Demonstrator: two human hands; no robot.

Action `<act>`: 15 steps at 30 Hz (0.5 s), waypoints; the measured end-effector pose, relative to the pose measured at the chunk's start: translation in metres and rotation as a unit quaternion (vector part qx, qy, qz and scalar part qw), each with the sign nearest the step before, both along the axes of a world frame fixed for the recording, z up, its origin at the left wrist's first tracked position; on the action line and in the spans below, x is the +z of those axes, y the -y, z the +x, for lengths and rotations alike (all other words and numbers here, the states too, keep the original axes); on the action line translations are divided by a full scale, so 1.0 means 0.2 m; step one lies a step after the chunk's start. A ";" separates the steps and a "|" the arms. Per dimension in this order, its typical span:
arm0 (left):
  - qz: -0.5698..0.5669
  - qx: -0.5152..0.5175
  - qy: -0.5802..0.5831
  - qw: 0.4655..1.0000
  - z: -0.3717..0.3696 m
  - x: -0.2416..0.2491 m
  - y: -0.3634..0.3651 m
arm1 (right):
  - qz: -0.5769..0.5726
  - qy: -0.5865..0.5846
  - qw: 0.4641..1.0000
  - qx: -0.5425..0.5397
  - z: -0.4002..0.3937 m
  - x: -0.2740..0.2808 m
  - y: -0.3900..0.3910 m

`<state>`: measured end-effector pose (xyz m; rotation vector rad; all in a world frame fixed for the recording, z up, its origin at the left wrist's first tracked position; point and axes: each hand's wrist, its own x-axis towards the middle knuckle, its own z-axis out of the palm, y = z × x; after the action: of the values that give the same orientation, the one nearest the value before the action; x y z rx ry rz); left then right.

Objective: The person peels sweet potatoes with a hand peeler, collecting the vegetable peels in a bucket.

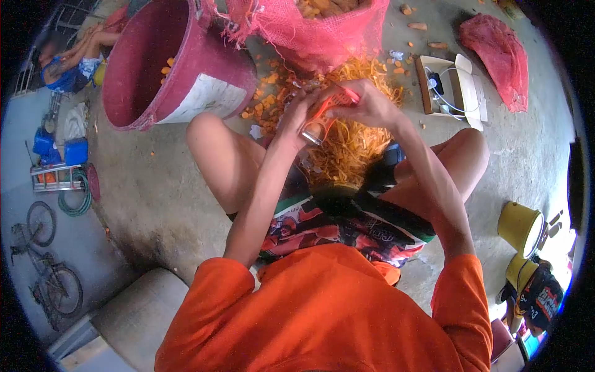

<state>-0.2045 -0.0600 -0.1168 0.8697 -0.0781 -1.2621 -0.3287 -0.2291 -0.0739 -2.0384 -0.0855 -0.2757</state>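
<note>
An orange-red vegetable peeler (320, 118) with a metal blade at its near end is held between my two hands. My left hand (299, 111) closes around its left side, the blade end lying by my palm and wrist. Closed on the far end of the handle, my right hand (367, 102) reaches in from the right. Some fingertips are hidden, and whether anything else lies inside them cannot be made out. Below my hands, a heap of orange peelings (348, 149) covers the floor between my legs.
Beyond the peelings stands a pink mesh sack (322, 40) with orange vegetables inside. A large maroon tub (214, 68) lies tilted at left, orange pieces (265, 105) near it. Right are an open cardboard box (455, 90), another pink sack (496, 53) and a yellow bucket (517, 226). A person (71, 62) sits far left.
</note>
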 end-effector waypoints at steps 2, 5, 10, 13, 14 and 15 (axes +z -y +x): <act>0.008 -0.012 0.023 1.000 0.01 0.01 -0.04 | -0.028 -0.001 0.998 -0.058 0.01 -0.08 0.08; 0.089 -0.044 0.093 0.991 0.02 0.00 -0.08 | -0.028 -0.013 0.990 -0.137 -0.03 -0.13 0.31; 0.068 0.048 0.073 0.994 0.00 -0.03 -0.02 | -0.047 -0.009 0.999 -0.010 -0.02 0.02 0.01; 0.024 -0.059 0.077 0.995 0.02 -0.08 -0.06 | 0.000 -0.018 0.999 -0.031 0.00 -0.07 0.06; 0.032 -0.066 0.063 0.995 0.02 -0.09 -0.09 | 0.004 -0.022 0.999 -0.034 -0.01 -0.09 0.12; 0.034 -0.071 0.051 0.996 0.03 -0.08 -0.09 | 0.013 -0.009 0.996 -0.091 0.00 -0.07 0.21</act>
<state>-0.1981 -0.0422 -0.1318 1.0021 -0.1830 -1.3586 -0.3295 -0.2709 -0.0870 -2.0251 0.1151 -0.3696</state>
